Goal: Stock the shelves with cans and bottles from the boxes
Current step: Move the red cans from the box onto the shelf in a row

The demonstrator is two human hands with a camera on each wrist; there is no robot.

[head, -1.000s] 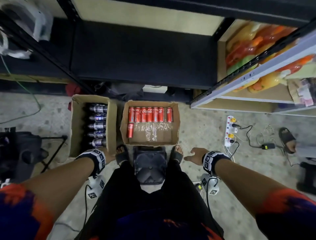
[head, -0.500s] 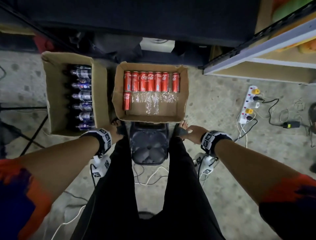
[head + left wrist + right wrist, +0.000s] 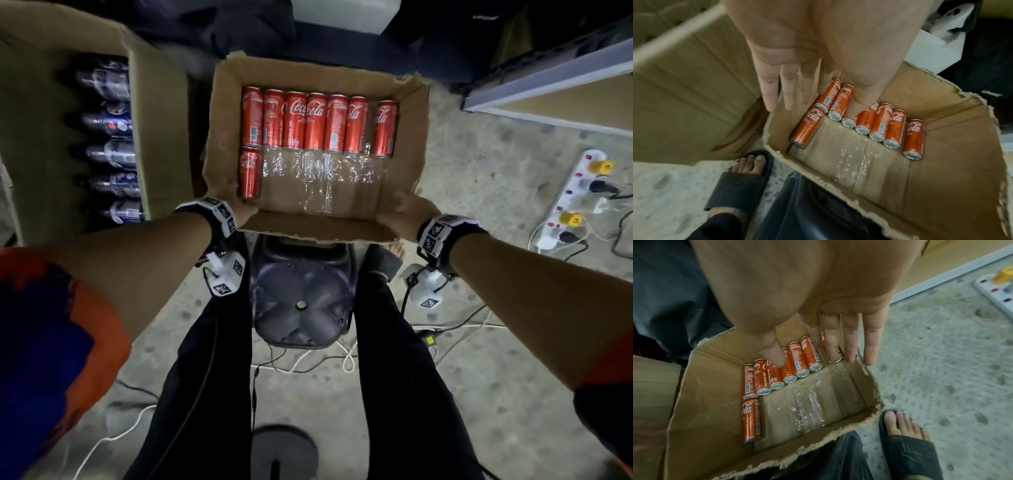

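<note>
Cans [image 3: 318, 123] lie in the cardboard box [image 3: 407, 137] on the floor, seven in a row and one nearer us. Our fingers [image 3: 768, 91] are straight and loosely spread on both hands: left hand [image 3: 245, 214] at the near-left corner, right hand [image 3: 406, 214] near-right (contact unclear). Bottles [image 3: 109, 154] fill the box alongside.

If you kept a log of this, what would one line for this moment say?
phase: reaching for can box | left hand: open, at near-left corner | right hand: open, at near-right corner | can box: holds red cans lying flat
</note>
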